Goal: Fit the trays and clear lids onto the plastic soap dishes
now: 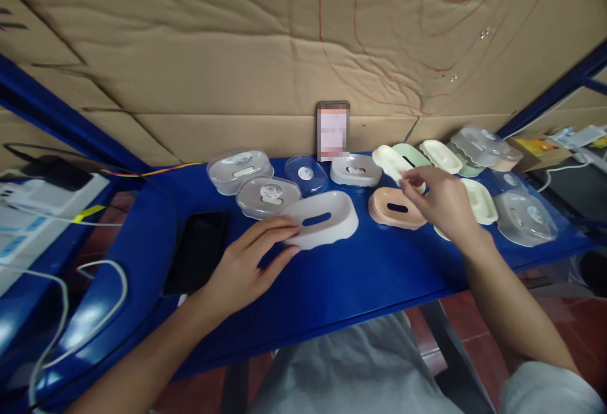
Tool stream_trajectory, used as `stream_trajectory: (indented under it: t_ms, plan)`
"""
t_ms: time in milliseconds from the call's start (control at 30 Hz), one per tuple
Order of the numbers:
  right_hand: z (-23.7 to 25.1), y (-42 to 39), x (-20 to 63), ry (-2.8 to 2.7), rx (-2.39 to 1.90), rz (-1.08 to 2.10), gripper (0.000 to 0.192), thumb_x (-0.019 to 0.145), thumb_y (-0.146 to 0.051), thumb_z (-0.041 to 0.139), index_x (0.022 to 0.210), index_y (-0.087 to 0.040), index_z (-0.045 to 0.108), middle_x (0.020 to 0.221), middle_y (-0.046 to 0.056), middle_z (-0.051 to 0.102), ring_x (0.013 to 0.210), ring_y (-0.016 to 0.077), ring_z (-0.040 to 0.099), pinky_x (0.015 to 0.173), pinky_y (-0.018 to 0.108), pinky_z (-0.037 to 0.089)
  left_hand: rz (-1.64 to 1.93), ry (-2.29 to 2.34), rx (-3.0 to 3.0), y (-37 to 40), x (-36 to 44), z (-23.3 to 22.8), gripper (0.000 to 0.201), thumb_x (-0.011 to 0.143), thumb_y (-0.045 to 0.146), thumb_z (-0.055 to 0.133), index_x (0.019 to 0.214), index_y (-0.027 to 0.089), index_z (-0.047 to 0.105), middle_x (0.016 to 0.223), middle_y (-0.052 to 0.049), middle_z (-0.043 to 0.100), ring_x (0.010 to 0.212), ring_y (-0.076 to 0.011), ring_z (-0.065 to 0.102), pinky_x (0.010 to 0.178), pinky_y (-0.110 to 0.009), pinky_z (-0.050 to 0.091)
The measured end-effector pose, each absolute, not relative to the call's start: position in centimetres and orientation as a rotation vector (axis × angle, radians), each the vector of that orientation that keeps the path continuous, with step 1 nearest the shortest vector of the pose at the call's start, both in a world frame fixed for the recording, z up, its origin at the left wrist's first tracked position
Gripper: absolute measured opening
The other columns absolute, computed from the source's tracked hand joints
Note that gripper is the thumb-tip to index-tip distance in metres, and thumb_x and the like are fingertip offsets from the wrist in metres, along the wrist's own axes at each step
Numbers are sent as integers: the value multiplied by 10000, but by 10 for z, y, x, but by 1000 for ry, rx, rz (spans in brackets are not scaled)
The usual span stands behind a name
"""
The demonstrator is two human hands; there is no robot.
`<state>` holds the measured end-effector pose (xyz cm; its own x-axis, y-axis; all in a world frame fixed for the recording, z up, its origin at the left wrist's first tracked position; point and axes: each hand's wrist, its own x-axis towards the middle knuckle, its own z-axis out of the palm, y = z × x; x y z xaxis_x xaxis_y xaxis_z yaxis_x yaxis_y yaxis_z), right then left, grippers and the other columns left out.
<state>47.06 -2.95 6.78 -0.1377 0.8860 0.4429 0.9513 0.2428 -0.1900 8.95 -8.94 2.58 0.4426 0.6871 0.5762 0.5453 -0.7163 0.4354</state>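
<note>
My left hand (249,262) rests on the blue table (360,275), its fingers gripping the left end of a white oval soap-dish base (327,219) with a slot in its middle. My right hand (439,202) is raised over a peach-coloured dish base (391,208) and pinches a cream oval insert (391,161) by its near edge, holding it tilted above the table. A grey dish base (355,170) lies just behind, apart from both hands.
Clear lids (239,170) (268,196) (306,174) lie at the left back. Green and cream inserts (441,156) and more clear lids (524,218) crowd the right end. A phone (332,131) leans upright on the cardboard wall; a dark phone (196,253) lies flat at left.
</note>
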Motion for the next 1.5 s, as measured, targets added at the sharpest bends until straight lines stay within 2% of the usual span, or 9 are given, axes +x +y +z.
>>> stream_trajectory:
  t_ms: [167, 433, 567, 633, 767, 1067, 1233, 1367, 1500]
  plan:
    - [37, -101, 420, -2469, -1146, -246, 174, 1079, -248, 587, 1131, -197, 746, 1075, 86, 808, 979, 262, 745, 879, 420, 519, 1260, 1160, 2503, -92, 91, 31, 274, 1027, 163, 693, 1280, 264, 662, 1304, -47, 742, 1237, -218, 727, 1137, -430, 591]
    - [8, -119, 405, -2523, -780, -146, 95, 1044, -277, 686, 1068, -217, 756, 923, 39, 769, 887, 202, 693, 861, 369, 549, 1049, 1002, 2676, -91, 99, 14, 238, 1052, 224, 647, 1288, 209, 670, 1278, -98, 747, 1212, -235, 732, 1085, -390, 604]
    - [11, -118, 413, -2478, -811, -197, 407, 1036, -417, 703, 1392, -221, 676, 1343, 116, 749, 1277, 275, 668, 1106, 481, 524, 889, 832, 2770, -98, 105, 16, 133, 1061, 244, 631, 1178, 194, 669, 1142, -76, 761, 1088, -219, 732, 970, -377, 589]
    - [12, -116, 413, -2570, -799, -130, 439, 1067, -421, 653, 1445, -198, 644, 1435, 119, 715, 1370, 262, 634, 1176, 494, 492, 744, 768, 2829, -102, 107, 19, 142, 1047, 307, 661, 1136, 196, 665, 1111, -67, 752, 1063, -233, 713, 972, -404, 555]
    - [10, -117, 409, -2647, -770, -41, 338, 1093, -298, 610, 1409, -203, 683, 1412, 78, 740, 1356, 211, 665, 1185, 454, 513, 472, 751, 2947, -106, 109, 19, 305, 970, 435, 757, 1143, 207, 651, 1169, -78, 723, 1101, -275, 670, 1005, -445, 488]
    - [10, -108, 406, -2759, -608, -180, 463, 1020, -68, 630, 1475, -148, 645, 1471, 114, 699, 1396, 252, 651, 1189, 496, 539, 321, 757, 3188, -105, 108, 17, 149, 987, 260, 723, 1112, 206, 661, 1111, -69, 696, 1053, -263, 631, 880, -411, 452]
    - [26, -81, 396, -2733, -594, 88, 360, 1084, -204, 587, 1431, -185, 679, 1407, 98, 742, 1343, 227, 688, 1160, 460, 565, 319, 818, 3092, -100, 103, 16, 151, 982, 287, 738, 1083, 212, 653, 1118, -57, 701, 1058, -267, 632, 866, -417, 448]
    - [31, -31, 375, -2565, -782, 234, 446, 1127, -208, 428, 1548, -216, 575, 1557, 101, 633, 1477, 226, 576, 1223, 491, 508, 381, 849, 2925, -96, 98, 16, 175, 986, 343, 756, 1056, 226, 646, 1153, -42, 705, 1076, -254, 644, 898, -400, 451]
    - [21, 17, 347, -2591, -971, 262, 532, 1113, -196, 396, 1638, -123, 444, 1684, 171, 471, 1563, 295, 467, 1256, 562, 449, 354, 860, 2957, -97, 99, 14, 163, 971, 301, 770, 1044, 221, 647, 1149, -48, 705, 1086, -258, 650, 892, -397, 452]
